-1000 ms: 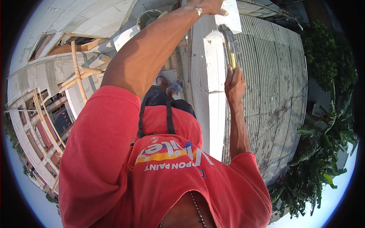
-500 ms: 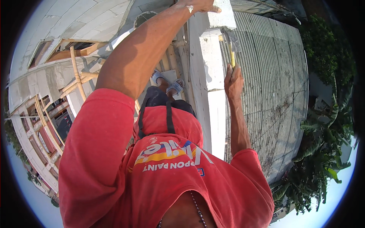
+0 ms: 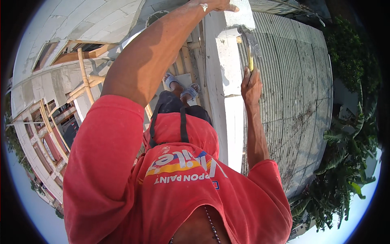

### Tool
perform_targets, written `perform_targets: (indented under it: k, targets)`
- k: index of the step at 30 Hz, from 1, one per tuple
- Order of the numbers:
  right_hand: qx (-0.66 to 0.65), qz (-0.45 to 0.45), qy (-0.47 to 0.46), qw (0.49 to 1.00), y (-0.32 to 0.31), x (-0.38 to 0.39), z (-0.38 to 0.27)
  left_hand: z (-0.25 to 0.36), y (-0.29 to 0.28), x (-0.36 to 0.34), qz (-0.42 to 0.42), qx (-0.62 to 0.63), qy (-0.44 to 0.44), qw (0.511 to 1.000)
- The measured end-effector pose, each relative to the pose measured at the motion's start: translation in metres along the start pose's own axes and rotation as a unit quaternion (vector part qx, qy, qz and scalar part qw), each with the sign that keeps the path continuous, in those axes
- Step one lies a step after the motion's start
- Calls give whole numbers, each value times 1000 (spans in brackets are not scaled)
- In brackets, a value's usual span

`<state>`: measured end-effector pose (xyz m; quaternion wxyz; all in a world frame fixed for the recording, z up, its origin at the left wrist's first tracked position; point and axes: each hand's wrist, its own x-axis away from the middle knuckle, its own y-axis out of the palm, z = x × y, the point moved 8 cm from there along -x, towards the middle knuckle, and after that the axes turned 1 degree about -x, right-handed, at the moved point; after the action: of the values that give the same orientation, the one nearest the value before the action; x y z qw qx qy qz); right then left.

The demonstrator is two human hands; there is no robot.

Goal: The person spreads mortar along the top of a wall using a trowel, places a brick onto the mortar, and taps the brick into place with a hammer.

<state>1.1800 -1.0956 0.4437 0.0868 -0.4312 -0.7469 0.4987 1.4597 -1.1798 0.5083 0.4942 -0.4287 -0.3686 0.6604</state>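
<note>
At the top of the view my left hand (image 3: 222, 6) grips a white block (image 3: 239, 14) that rests on a white block wall (image 3: 228, 65) running down the middle. My right hand (image 3: 251, 83) is closed round a yellow-handled tool (image 3: 251, 61) with a metal head, blurred, which is raised along the right side of the wall just below the upper block. My forearms reach up from both sides, the left one crossing over part of the scene.
Corrugated roofing (image 3: 292, 105) lies right of the wall, with trees (image 3: 345, 57) beyond. Bamboo scaffolding (image 3: 85, 77) and a block building (image 3: 57, 24) with window openings stand left. My sandalled feet (image 3: 183, 87) are on a narrow footing beside the wall, among poles and boards.
My left hand and the upper block have shifted a little up and left since a second ago. The tool's head has moved slightly and now looks blurred.
</note>
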Motion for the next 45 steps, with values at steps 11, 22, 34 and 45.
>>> perform_targets:
  k: [11, 22, 34, 45]
  targets:
    - [-39, -49, 18, 998, 11, -7, 5, -1, 0, -4, -1, 3, 5, 1000]
    - [-48, 25, 1, 999, 1, -2, 9, 0, 1, -3, 2, 8, 7, 1000]
    - [-81, 44, -14, 996, -2, -1, 4, -1, 3, -3, 6, 14, 5, 1000]
    - [-63, -75, 42, 994, 21, -13, 6, -3, 1, 4, 12, 18, 0, 1000]
